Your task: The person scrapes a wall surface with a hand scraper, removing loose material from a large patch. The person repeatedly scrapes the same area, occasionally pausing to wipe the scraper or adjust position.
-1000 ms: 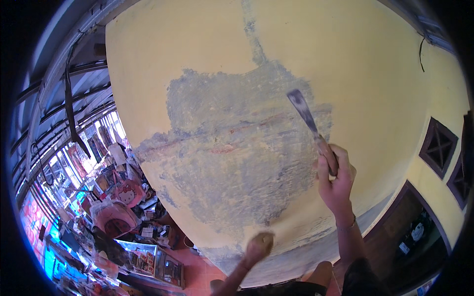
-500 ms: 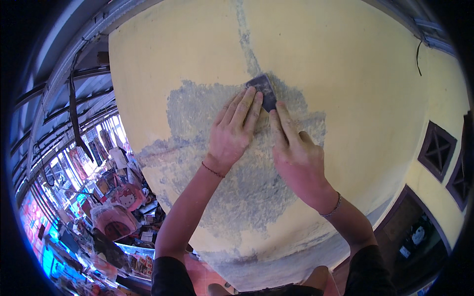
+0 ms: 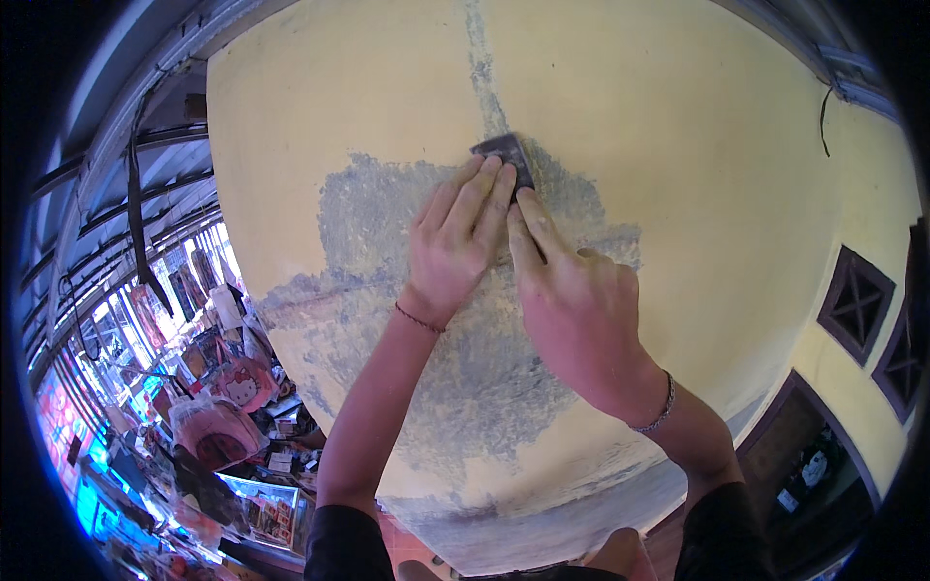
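A dark, flat rectangular plate [image 3: 511,160], like a scraper blade, lies tilted against the yellow wall [image 3: 678,145], at the top of a rough grey patch [image 3: 368,218] where the paint is gone. My left hand [image 3: 453,232] has its fingers laid side by side over the plate's lower left part; its thumb is hidden. From the lower right, my right hand [image 3: 576,300] presses two outstretched fingers against the plate's lower corner, its other fingers curled in. Both hands hold the plate together. Pale dust coats the fingers.
Above the plate a narrow grey strip [image 3: 480,63] runs up the wall. Cluttered goods, with a pink bag [image 3: 244,384] and a glass case [image 3: 266,513], crowd the left side. At right are a dark doorway [image 3: 804,465] and a brown vent frame [image 3: 855,302]. A red tiled floor lies below.
Both hands have slid the plate slightly up and left along the wall. My right hand has come closer to my left. The view has shifted a little.
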Demonstrator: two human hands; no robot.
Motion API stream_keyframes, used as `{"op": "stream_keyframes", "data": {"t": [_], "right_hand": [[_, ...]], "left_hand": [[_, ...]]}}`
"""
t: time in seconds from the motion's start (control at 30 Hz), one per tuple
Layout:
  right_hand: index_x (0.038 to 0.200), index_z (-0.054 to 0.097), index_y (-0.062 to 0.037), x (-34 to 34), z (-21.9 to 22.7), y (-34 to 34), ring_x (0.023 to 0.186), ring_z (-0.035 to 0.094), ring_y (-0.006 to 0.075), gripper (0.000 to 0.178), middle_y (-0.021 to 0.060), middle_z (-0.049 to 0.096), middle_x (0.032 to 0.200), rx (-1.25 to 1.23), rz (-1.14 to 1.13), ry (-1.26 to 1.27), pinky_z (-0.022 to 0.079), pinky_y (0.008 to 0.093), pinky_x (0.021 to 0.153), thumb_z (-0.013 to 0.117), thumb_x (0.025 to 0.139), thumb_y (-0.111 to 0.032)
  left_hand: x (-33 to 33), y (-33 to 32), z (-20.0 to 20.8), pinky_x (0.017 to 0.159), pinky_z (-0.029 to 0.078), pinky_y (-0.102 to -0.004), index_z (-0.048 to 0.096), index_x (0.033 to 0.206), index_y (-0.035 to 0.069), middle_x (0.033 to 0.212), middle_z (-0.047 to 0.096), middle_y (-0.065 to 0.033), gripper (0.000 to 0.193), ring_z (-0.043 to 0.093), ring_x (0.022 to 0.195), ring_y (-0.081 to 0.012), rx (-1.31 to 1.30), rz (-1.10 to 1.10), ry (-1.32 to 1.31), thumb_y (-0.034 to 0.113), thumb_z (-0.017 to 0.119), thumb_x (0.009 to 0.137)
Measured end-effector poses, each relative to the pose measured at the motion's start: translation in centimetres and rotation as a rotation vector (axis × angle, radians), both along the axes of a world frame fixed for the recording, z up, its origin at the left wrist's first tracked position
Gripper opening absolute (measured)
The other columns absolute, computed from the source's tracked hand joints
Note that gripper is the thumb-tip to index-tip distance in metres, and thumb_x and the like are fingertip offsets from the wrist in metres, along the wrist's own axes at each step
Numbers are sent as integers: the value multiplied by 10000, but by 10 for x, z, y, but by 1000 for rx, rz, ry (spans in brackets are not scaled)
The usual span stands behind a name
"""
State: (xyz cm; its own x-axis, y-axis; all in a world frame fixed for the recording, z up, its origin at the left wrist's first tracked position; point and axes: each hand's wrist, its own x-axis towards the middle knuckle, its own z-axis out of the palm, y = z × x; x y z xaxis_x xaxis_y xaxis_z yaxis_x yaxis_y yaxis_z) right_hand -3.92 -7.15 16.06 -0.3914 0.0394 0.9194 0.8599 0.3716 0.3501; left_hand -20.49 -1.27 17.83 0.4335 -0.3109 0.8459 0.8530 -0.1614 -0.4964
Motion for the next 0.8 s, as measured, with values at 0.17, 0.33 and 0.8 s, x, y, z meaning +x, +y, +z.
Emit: {"op": "stream_keyframes", "data": {"t": [0.17,0.33,0.8], "right_hand": [[1180,713,-9,4,4,-10,541,656,205,402,86,710,1280,-60,36,12,527,290,498,671,781,-35],[1169,705,16,6,7,-13,606,696,239,387,90,714,1273,-42,39,31,542,316,523,661,786,-24],[1172,718,-15,9,12,-15,638,710,248,415,20,712,1283,-106,-7,10,554,338,532,691,758,-20]], "left_hand": [[0,4,3,862,585,-354,760,1147,43,1154,740,-104,320,717,1091,-268,53,-4,17,107,722,836],[0,2,5,845,589,-353,741,1137,20,1152,731,-111,319,719,1069,-261,43,9,35,84,714,825],[2,3,9,775,606,-332,747,1109,7,1124,746,-113,321,742,992,-245,93,35,85,60,724,794]]}}
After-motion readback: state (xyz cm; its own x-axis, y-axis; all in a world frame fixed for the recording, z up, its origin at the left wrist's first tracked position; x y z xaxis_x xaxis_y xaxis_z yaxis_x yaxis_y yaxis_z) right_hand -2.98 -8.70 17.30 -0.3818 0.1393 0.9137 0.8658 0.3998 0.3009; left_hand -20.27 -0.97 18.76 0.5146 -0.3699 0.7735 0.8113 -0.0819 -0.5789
